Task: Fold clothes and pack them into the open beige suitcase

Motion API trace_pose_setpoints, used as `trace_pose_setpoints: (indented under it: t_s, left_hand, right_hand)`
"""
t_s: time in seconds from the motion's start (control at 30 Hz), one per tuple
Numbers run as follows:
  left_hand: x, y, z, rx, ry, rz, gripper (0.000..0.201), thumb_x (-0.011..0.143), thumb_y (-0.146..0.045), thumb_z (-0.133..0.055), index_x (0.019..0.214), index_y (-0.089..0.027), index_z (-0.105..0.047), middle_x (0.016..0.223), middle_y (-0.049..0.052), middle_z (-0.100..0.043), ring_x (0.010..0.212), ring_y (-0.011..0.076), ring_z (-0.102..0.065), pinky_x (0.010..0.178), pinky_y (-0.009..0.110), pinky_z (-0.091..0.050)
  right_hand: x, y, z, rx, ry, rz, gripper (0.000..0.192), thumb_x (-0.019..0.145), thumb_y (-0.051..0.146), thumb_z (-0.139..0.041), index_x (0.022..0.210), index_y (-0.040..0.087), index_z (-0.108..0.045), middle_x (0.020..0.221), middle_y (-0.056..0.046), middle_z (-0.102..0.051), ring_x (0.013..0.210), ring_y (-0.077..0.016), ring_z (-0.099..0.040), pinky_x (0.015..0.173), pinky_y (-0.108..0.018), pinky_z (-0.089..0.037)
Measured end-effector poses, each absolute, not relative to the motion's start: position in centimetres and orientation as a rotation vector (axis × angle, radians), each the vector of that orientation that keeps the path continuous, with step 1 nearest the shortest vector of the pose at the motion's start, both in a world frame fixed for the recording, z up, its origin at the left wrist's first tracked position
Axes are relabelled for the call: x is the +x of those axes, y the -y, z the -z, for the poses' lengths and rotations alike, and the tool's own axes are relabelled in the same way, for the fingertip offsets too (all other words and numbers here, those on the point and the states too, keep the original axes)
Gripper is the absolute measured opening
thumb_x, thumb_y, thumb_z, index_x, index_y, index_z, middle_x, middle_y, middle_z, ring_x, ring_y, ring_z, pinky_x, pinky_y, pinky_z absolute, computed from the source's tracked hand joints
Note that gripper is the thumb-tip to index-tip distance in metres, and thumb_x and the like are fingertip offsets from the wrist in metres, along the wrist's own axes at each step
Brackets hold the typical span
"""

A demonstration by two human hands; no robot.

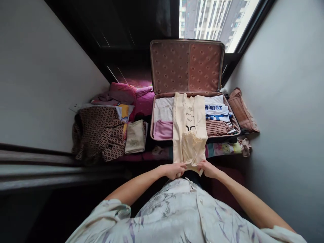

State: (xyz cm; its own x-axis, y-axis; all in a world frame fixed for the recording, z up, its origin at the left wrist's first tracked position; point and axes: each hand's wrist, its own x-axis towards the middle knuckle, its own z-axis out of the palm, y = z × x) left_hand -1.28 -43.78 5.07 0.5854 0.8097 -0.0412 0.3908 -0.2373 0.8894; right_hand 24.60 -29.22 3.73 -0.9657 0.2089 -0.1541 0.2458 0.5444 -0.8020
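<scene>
A cream T-shirt (179,131) with dark lettering lies lengthwise across an open suitcase (170,67), its sides turned inward and its near end hanging over the front rim toward me. My left hand (176,170) is closed on the left corner of that near end. At the right corner, my right hand (208,169) pinches the same edge. Beneath and beside the shirt, the suitcase holds folded clothes: a white one (163,107), a pink one (163,130), a white one with blue print (215,109) and a brown striped one (216,128).
Left of the suitcase lie a brown patterned garment (98,131), a folded beige cloth (135,136) and magenta bedding (143,104). A brown bag-like item (243,111) rests at its right, near the wall (286,101). Behind the raised lid is a window (215,20).
</scene>
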Motion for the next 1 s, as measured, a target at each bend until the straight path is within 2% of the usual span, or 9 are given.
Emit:
trace_pose_setpoints:
  t_s: [0.1, 0.2, 0.33, 0.4, 0.5, 0.63, 0.73, 0.83, 1.0]
  left_hand:
    - [0.5, 42.1, -4.1, 1.629, -1.231, -0.774, 0.042, 0.061, -0.023, -0.090, 0.095, -0.017, -0.065, 0.139, 0.016, -0.055, 0.130, 0.0316, -0.056, 0.108, 0.043, -0.047]
    - [2.5, 39.0, -3.9, 1.129, -1.700, -1.135, 0.059, 0.065, -0.033, -0.090, 0.112, -0.018, -0.057, 0.123, 0.015, -0.063, 0.112, 0.0277, -0.065, 0.098, 0.043, -0.052]
    - [4.2, 34.5, -4.0, 0.720, -2.105, -1.190, 0.059, 0.065, -0.034, -0.091, 0.108, -0.019, -0.054, 0.106, 0.012, -0.068, 0.101, 0.0277, -0.067, 0.091, 0.039, -0.051]
    - [4.6, 33.1, -4.0, 0.638, -2.220, -1.170, 0.045, 0.071, -0.035, -0.086, 0.101, -0.019, -0.055, 0.102, 0.012, -0.069, 0.098, 0.0278, -0.067, 0.090, 0.039, -0.050]
    - [4.6, 32.6, -3.6, 0.622, -2.285, -1.166, 0.013, 0.089, -0.031, -0.062, 0.084, -0.021, -0.055, 0.089, 0.011, -0.068, 0.091, 0.0261, -0.066, 0.090, 0.039, -0.049]
    - [3.4, 33.9, -3.3, 0.712, -2.230, -1.212, 0.017, 0.087, -0.026, -0.052, 0.071, -0.022, -0.050, 0.083, 0.008, -0.063, 0.089, 0.0239, -0.064, 0.090, 0.037, -0.049]
    - [2.1, 35.9, -3.7, 0.661, -1.991, -1.361, 0.015, 0.084, -0.029, -0.053, 0.071, -0.020, -0.053, 0.090, 0.008, -0.065, 0.091, 0.0224, -0.064, 0.090, 0.037, -0.051]
    - [0.9, 38.5, -5.2, 0.523, -1.589, -1.514, 0.023, 0.085, -0.036, -0.055, 0.095, -0.018, -0.064, 0.106, 0.010, -0.071, 0.102, 0.0256, -0.067, 0.094, 0.041, -0.053]
    - [-0.5, 41.8, -7.9, 0.435, -1.269, -1.513, 0.052, 0.082, -0.038, -0.068, 0.130, -0.020, -0.061, 0.139, 0.012, -0.064, 0.126, 0.0331, -0.061, 0.104, 0.048, -0.052]
  right_hand:
    - [24.6, 29.3, -1.5, 0.602, -2.685, 1.596, 0.021, 0.064, 0.010, -0.053, 0.073, 0.020, -0.067, 0.070, -0.002, -0.069, 0.072, -0.0182, -0.061, 0.080, -0.035, -0.048]
    - [23.7, 29.5, 0.1, 0.819, -2.561, 1.864, 0.028, 0.063, 0.014, -0.055, 0.088, 0.019, -0.067, 0.081, -0.004, -0.072, 0.078, -0.0193, -0.065, 0.078, -0.034, -0.050]
    - [20.7, 29.2, 1.0, 1.392, -2.414, 2.220, 0.070, 0.069, 0.029, -0.068, 0.134, 0.018, -0.047, 0.086, -0.001, -0.070, 0.087, -0.0210, -0.067, 0.086, -0.038, -0.052]
    - [18.9, 28.6, 1.1, 1.719, -2.391, 2.253, 0.081, 0.071, 0.039, -0.073, 0.142, 0.019, -0.039, 0.092, -0.002, -0.068, 0.090, -0.0217, -0.066, 0.088, -0.039, -0.052]
    - [16.7, 27.7, 1.1, 2.102, -2.504, 2.002, 0.059, 0.068, 0.046, -0.074, 0.119, 0.021, -0.056, 0.102, -0.007, -0.064, 0.098, -0.0246, -0.060, 0.093, -0.041, -0.050]
    - [15.7, 27.2, 0.1, 2.175, -2.589, 1.722, 0.025, 0.073, 0.046, -0.064, 0.073, 0.023, -0.054, 0.094, -0.008, -0.057, 0.097, -0.0254, -0.052, 0.092, -0.042, -0.047]
    - [16.4, 27.6, -1.7, 1.838, -2.563, 2.035, 0.028, 0.078, 0.045, -0.061, 0.066, 0.023, -0.048, 0.081, -0.004, -0.056, 0.085, -0.0211, -0.053, 0.081, -0.035, -0.047]
    - [18.1, 28.3, -3.8, 1.574, -2.322, 2.572, 0.020, 0.075, 0.040, -0.068, 0.076, 0.021, -0.060, 0.081, -0.002, -0.064, 0.082, -0.0199, -0.058, 0.076, -0.031, -0.048]
    - [21.8, 28.4, -7.2, 1.720, -1.502, 3.295, 0.028, 0.072, 0.038, -0.067, 0.095, 0.021, -0.072, 0.095, -0.005, -0.076, 0.092, -0.0259, -0.070, 0.085, -0.038, -0.057]
